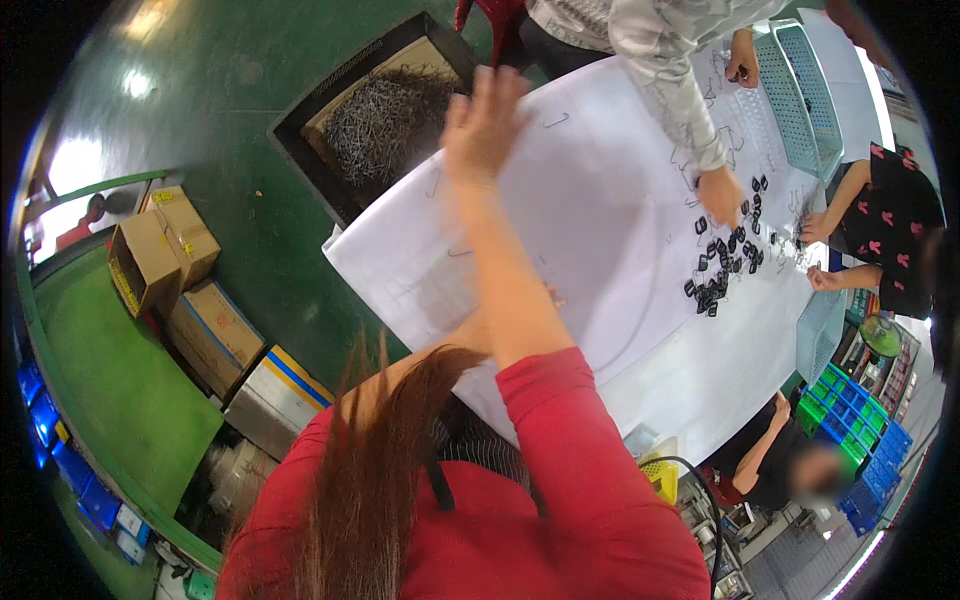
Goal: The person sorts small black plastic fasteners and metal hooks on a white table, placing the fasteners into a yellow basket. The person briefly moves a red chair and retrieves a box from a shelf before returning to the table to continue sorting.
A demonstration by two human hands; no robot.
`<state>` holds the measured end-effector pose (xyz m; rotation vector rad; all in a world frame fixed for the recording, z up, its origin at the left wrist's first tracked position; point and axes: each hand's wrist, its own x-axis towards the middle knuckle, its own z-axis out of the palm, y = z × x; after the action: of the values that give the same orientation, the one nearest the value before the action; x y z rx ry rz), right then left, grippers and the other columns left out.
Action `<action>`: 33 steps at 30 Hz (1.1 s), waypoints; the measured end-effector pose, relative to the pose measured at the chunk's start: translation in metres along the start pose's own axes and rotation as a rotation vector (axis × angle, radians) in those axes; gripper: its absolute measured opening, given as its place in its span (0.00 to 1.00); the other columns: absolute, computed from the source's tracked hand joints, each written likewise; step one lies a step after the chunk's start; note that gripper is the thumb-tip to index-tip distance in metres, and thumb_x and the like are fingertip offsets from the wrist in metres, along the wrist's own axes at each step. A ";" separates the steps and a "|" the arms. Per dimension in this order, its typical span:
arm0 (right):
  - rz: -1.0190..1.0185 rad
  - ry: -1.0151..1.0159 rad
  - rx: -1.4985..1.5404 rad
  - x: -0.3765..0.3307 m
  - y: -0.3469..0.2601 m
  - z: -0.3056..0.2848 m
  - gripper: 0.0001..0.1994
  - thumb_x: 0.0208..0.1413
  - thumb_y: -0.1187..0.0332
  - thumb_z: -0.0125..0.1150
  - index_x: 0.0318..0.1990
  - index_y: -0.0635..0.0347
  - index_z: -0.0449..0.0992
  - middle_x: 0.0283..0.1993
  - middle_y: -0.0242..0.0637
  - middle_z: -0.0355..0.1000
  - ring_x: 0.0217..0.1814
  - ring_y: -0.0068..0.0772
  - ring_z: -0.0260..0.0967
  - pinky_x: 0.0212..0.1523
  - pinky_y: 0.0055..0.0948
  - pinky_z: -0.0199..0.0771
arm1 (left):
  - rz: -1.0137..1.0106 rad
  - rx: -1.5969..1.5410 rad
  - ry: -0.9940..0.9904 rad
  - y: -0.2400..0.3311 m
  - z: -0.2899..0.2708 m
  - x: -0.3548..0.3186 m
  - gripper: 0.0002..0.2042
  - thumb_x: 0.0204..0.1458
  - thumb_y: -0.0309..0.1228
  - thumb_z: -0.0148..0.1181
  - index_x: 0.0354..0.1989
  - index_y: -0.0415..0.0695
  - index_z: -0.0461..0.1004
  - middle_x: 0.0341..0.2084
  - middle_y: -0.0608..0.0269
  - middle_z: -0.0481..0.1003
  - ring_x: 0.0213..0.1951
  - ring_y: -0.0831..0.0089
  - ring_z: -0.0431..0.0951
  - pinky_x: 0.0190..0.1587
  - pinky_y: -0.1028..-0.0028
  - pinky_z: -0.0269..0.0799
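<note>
My right hand (485,125) reaches over the near left edge of the white-covered table (590,200), beside a black bin of thin bent metal wire hooks (385,130). Its fingers are spread, slightly smeared by motion, and nothing shows in them. My left hand (555,298) is low over the table, mostly hidden behind my right forearm; only fingertips show past it. A single wire hook (557,120) lies on the cloth to the right of my right hand. Another wire hook (460,253) rests near the left edge, close to my right forearm.
Small black plastic pieces (715,285) are heaped at the table's right. A person in a light patterned sleeve (680,100) reaches toward them; other people sit around the far side. A pale blue basket (800,100) stands at the back. Cardboard boxes (215,335) are on the left.
</note>
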<state>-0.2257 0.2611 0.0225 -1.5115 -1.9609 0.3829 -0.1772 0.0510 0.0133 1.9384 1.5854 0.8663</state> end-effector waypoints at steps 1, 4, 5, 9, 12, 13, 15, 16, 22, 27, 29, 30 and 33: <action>0.098 -0.037 -0.096 0.004 0.010 -0.011 0.21 0.57 0.60 0.47 0.57 0.59 0.62 0.66 0.48 0.50 0.71 0.51 0.40 0.66 0.58 0.36 | 0.066 0.037 -0.049 -0.004 -0.001 0.009 0.21 0.49 0.29 0.49 0.55 0.43 0.64 0.54 0.52 0.64 0.62 0.56 0.55 0.65 0.52 0.36; 0.194 0.078 -0.213 -0.013 0.086 -0.012 0.23 0.58 0.61 0.45 0.59 0.63 0.60 0.66 0.50 0.50 0.71 0.51 0.40 0.66 0.58 0.35 | 0.147 0.199 -0.128 -0.035 0.001 0.052 0.21 0.49 0.32 0.50 0.54 0.43 0.65 0.54 0.52 0.65 0.62 0.58 0.56 0.66 0.54 0.38; 0.064 -0.024 -0.105 -0.019 0.094 -0.009 0.23 0.60 0.62 0.43 0.61 0.63 0.58 0.68 0.49 0.48 0.71 0.50 0.39 0.65 0.55 0.40 | 0.095 0.274 -0.131 -0.055 -0.005 0.061 0.21 0.50 0.33 0.50 0.54 0.43 0.65 0.54 0.52 0.66 0.62 0.58 0.57 0.66 0.54 0.38; -0.136 -0.224 0.309 -0.027 0.039 -0.028 0.18 0.58 0.66 0.45 0.57 0.55 0.65 0.63 0.42 0.59 0.66 0.45 0.52 0.65 0.44 0.48 | -0.337 0.429 0.103 -0.106 -0.075 0.089 0.21 0.55 0.31 0.45 0.59 0.46 0.61 0.61 0.55 0.57 0.66 0.57 0.48 0.65 0.51 0.37; 0.025 0.022 0.399 -0.045 0.066 -0.085 0.17 0.55 0.68 0.52 0.53 0.57 0.67 0.57 0.42 0.64 0.61 0.46 0.58 0.61 0.43 0.55 | -0.310 0.628 0.237 -0.142 -0.081 0.104 0.21 0.55 0.30 0.46 0.59 0.48 0.60 0.62 0.60 0.55 0.67 0.58 0.45 0.65 0.51 0.38; 0.072 0.102 0.403 -0.053 0.085 -0.107 0.17 0.54 0.68 0.53 0.53 0.58 0.67 0.55 0.42 0.65 0.60 0.47 0.58 0.60 0.43 0.56 | -0.256 0.609 0.278 -0.139 -0.077 0.113 0.21 0.55 0.29 0.46 0.59 0.48 0.60 0.62 0.60 0.54 0.67 0.58 0.45 0.65 0.52 0.38; 0.121 0.332 0.100 -0.080 0.150 -0.156 0.17 0.53 0.69 0.55 0.51 0.60 0.68 0.51 0.43 0.66 0.57 0.47 0.60 0.58 0.42 0.57 | -0.105 0.486 0.243 -0.101 -0.063 0.134 0.19 0.55 0.26 0.44 0.57 0.47 0.63 0.61 0.60 0.57 0.66 0.57 0.46 0.65 0.51 0.39; 0.219 0.355 -0.040 -0.097 0.194 -0.185 0.19 0.52 0.67 0.55 0.52 0.61 0.67 0.53 0.46 0.65 0.59 0.48 0.58 0.59 0.45 0.56 | -0.022 0.417 0.201 -0.083 -0.049 0.144 0.19 0.55 0.26 0.44 0.56 0.47 0.63 0.61 0.59 0.57 0.66 0.57 0.47 0.64 0.51 0.40; 0.433 0.381 -0.407 -0.115 0.369 -0.291 0.24 0.52 0.62 0.57 0.54 0.63 0.64 0.56 0.54 0.60 0.60 0.55 0.55 0.58 0.50 0.54 | 0.245 -0.045 -0.125 0.052 0.089 0.153 0.20 0.53 0.23 0.46 0.57 0.44 0.62 0.59 0.57 0.59 0.64 0.55 0.52 0.65 0.54 0.44; 0.208 0.059 -0.198 -0.133 0.305 -0.266 0.20 0.49 0.66 0.59 0.51 0.52 0.69 0.57 0.46 0.62 0.60 0.50 0.56 0.58 0.45 0.58 | 0.150 0.052 -0.062 0.092 0.160 0.151 0.22 0.54 0.27 0.46 0.59 0.43 0.59 0.58 0.56 0.61 0.64 0.54 0.53 0.65 0.55 0.43; 0.192 -0.011 -0.041 -0.158 0.295 -0.265 0.19 0.48 0.70 0.58 0.50 0.53 0.70 0.52 0.43 0.67 0.55 0.44 0.63 0.51 0.39 0.65 | 0.155 0.099 -0.045 0.094 0.168 0.149 0.22 0.54 0.29 0.47 0.59 0.42 0.59 0.58 0.56 0.61 0.64 0.54 0.53 0.65 0.55 0.43; 0.182 -0.045 0.040 -0.169 0.294 -0.266 0.19 0.48 0.73 0.58 0.50 0.53 0.71 0.49 0.42 0.70 0.52 0.41 0.66 0.48 0.36 0.69 | 0.164 0.075 -0.051 0.094 0.170 0.149 0.22 0.54 0.29 0.47 0.59 0.42 0.59 0.58 0.56 0.61 0.64 0.54 0.53 0.65 0.55 0.43; 0.812 0.139 0.478 -0.191 0.299 -0.309 0.18 0.48 0.77 0.56 0.49 0.55 0.71 0.38 0.36 0.74 0.39 0.31 0.73 0.34 0.27 0.73 | 0.175 0.028 -0.058 0.091 0.165 0.149 0.22 0.53 0.29 0.48 0.59 0.42 0.59 0.57 0.56 0.61 0.63 0.55 0.53 0.64 0.56 0.44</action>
<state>0.2256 0.1267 0.0289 -1.8630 -0.9664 0.9705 0.0238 0.1812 -0.0091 2.1275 1.4181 0.8515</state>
